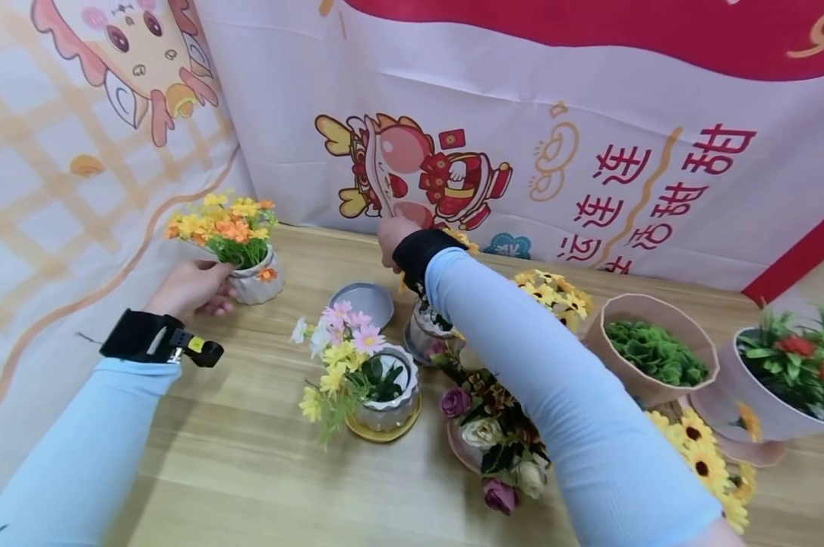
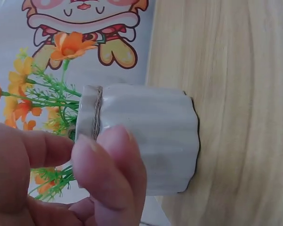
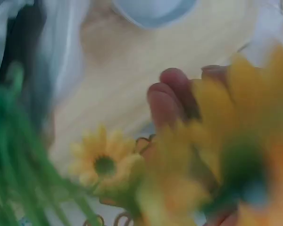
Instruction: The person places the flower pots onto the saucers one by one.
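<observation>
My left hand (image 1: 191, 289) is at a pale ribbed pot (image 1: 256, 285) of orange and yellow flowers (image 1: 230, 228) on the table. In the left wrist view, loosely bent fingers (image 2: 115, 169) overlap the pot's twine-tied rim, with one fingertip beside the green stems. My right hand (image 1: 396, 237) reaches across to yellow flowers (image 3: 104, 162) growing from a small pot (image 1: 428, 330), partly hidden by my forearm. In the right wrist view its fingers (image 3: 164, 101) show behind blurred petals; I cannot tell whether they pinch a stem.
A grey saucer (image 1: 364, 302) lies between the hands. Nearer stands a pot (image 1: 387, 410) of pink and yellow flowers on a yellow saucer (image 1: 384, 435). Roses (image 1: 483, 433) are under the right forearm. Right of it are a beige planter (image 1: 606, 357) and a white planter (image 1: 740, 395).
</observation>
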### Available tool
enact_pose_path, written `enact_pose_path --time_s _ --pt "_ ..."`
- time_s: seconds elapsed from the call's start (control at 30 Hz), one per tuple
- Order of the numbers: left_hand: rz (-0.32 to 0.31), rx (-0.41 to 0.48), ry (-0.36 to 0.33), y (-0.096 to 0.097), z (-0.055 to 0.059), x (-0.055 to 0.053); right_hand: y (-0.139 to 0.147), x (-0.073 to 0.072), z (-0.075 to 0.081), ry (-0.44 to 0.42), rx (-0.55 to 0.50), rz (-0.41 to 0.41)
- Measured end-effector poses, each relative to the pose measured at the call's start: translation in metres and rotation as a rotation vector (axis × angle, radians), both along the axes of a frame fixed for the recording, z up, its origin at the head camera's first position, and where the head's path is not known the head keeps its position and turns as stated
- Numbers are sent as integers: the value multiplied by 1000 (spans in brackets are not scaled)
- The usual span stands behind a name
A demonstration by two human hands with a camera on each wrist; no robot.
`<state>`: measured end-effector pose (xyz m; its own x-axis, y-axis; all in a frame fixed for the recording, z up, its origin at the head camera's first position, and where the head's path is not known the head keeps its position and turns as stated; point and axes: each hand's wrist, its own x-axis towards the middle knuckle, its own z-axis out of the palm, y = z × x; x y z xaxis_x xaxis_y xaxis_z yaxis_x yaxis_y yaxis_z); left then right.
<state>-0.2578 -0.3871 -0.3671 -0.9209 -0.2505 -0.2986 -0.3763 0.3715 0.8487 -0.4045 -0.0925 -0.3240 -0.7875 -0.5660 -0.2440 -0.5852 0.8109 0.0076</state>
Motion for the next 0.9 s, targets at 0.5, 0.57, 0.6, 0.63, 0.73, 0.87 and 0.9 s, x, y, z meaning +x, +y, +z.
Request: enact_pose_path --time_s 0.5,0.57,0.6,0.63,0.73,0.87,0.9 --pt "44 8 -40 5 10 -26 -7 18 -15 -36 164 66" --pt "48 44 -30 6 12 -26 -6 18 -14 -39 161 61" --pt "49 48 -24 8 13 -25 -6 17 -14 -39 154 60" --pt "46 48 -16 9 15 -23 -6 17 -13 -40 142 61" --pt "27 30 14 21 24 -19 -5 16 -11 -55 105 63" --pt "-75 19 55 48 41 -12 -3 11 -11 -76 63 61" --pt "-103 20 61 55 45 -12 -3 10 -11 -88 57 53"
